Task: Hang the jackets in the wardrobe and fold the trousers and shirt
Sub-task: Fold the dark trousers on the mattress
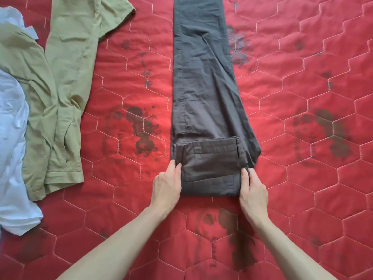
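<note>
**Trousers Held at the First Fold**

The dark grey trousers (203, 83) are laid lengthwise on the red quilted bedspread (312, 178), legs stacked one on the other and running away toward the top edge of the view. The waist end has been turned over onto the legs, so that a short folded panel (210, 170) lies nearest the person.

The left edge of that panel is pinched by the left hand (167, 184), thumb and fingertips closed on the cloth. The right edge is pinched in the same way by the right hand (253, 190). Both grips are clamped on the fabric at the sides of the fold.

The fold is judged to be only begun; most of the leg length is not yet folded.

Several faults could arise from here. If one hand is advanced ahead of the other, the next fold would be skewed. The under layer flares out beyond the panel on the right side, and that excess could be trapped as a crease or left sticking out. If the pinches are loosened early, the panel could spring open.

To the left, well apart from the trousers, an olive shirt (66, 81) is spread out, with a white garment (12, 150) beside and partly beneath it.
</note>
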Demonstrator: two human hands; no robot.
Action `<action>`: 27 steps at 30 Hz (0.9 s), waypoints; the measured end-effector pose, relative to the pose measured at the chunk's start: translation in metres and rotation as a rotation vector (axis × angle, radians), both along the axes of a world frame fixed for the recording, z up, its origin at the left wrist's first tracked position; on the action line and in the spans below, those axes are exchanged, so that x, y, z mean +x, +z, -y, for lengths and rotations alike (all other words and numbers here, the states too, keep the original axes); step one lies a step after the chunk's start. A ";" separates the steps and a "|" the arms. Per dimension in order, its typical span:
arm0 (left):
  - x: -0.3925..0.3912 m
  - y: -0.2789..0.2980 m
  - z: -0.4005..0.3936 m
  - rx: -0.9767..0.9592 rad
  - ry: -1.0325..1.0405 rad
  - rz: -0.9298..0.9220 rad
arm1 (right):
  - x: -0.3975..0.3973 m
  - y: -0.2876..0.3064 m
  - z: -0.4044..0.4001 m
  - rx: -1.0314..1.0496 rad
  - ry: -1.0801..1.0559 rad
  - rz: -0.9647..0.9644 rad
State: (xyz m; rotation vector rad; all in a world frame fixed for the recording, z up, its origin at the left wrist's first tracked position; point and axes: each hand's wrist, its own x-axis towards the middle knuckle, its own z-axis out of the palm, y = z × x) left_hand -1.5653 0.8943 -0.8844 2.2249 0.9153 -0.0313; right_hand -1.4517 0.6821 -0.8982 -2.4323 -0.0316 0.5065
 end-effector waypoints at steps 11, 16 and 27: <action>0.018 -0.007 -0.002 0.174 0.130 -0.069 | 0.015 -0.001 -0.013 -0.228 0.071 0.259; 0.012 -0.011 0.010 0.453 -0.400 0.128 | 0.025 0.004 -0.031 -0.106 0.689 0.621; 0.016 -0.039 0.002 0.366 -0.710 -0.048 | 0.032 -0.035 -0.026 -0.349 0.855 0.526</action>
